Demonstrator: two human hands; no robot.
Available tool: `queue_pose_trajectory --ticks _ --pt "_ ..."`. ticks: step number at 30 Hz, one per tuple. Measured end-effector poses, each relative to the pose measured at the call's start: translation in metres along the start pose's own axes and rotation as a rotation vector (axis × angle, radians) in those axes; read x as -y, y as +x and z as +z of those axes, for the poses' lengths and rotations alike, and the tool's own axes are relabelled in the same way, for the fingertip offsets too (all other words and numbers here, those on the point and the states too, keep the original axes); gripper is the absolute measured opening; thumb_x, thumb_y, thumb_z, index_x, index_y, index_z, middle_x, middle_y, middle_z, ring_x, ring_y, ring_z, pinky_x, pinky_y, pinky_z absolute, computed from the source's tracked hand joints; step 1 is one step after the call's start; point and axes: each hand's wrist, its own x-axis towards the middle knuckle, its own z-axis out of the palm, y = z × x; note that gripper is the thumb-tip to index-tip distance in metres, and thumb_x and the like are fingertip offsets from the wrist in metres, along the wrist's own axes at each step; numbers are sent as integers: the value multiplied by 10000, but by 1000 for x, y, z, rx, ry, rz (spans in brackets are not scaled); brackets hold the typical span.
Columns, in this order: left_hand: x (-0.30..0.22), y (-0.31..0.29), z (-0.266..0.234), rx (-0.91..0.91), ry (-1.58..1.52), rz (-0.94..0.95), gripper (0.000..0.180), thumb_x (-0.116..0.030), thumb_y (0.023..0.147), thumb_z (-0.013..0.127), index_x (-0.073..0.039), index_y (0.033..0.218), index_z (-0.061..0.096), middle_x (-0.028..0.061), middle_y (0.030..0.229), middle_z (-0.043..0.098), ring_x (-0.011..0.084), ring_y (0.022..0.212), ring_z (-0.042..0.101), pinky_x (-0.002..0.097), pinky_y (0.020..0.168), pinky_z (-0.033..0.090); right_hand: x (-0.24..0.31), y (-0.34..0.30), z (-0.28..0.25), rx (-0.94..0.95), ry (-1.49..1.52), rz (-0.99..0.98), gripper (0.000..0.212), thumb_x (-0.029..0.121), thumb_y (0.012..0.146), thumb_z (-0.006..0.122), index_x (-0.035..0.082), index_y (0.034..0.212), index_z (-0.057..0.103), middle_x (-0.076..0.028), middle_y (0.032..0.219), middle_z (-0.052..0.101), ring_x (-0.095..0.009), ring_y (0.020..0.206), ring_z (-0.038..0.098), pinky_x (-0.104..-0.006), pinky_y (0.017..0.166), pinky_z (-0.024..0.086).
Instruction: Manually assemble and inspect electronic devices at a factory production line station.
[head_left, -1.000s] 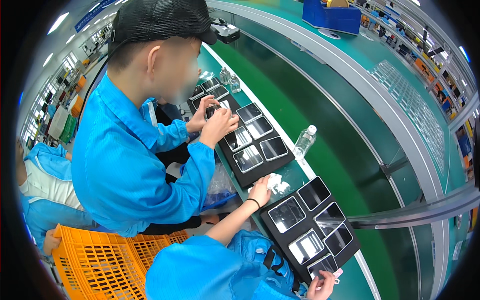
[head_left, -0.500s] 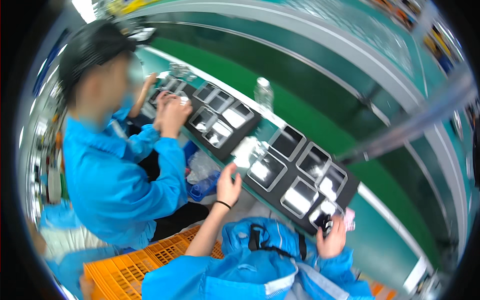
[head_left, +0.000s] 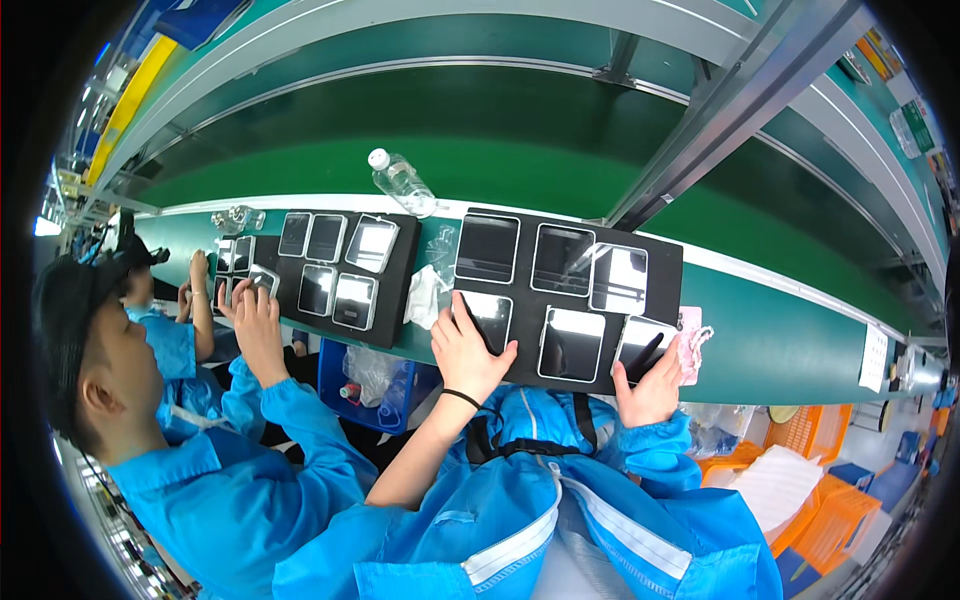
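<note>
My left hand has its fingers spread at the left and near edges of a dark glossy screen panel with a pale frame. At the near right corner of the black mat, my right hand has its thumb and fingers around the sides of another screen panel, which lies slightly askew. A dark slanted shape shows beside these fingers; whether it is an object or a reflection I cannot tell. Several similar panels, such as the far middle one, lie on the mat. Left of my left hand is a crumpled white cloth.
A pink card-like piece with a frilly tie touches the mat's right side. Behind the mats a clear bottle leans over. A co-worker in blue sits left at a second panel-covered mat. A metal post rises behind.
The view has turned and levelled. My left hand has moved from beside the white cloth onto the near left panel's edge. My right hand remains at the near right panel.
</note>
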Motion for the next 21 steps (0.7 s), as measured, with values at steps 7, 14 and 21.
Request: queue_pose_trajectory --ticks 7,14,21 --pt "28 19 -18 124 -242 5 1058 -322 646 807 100 1409 207 219 1064 509 316 999 519 401 886 434 11 12 9 -71 -84 67 1055 369 647 768 -32 1442 202 -282 1244 438 -438 1104 463 -475 957 403" --pt "28 28 -70 804 -1787 -305 721 -216 749 662 49 1361 387 184 1246 553 246 1099 581 346 920 483 2 19 -2 -60 88 18 1039 261 564 808 -20 1406 267 -270 1168 501 -438 1094 474 -464 978 387" --pt "-7 26 -59 982 -2076 -241 897 -396 678 681 15 1401 345 317 1331 422 424 1137 530 527 914 476 -3 32 -32 423 1408 223 845 214 695 694 -4 1416 310 -210 1196 568 -269 1056 594 -374 938 456"
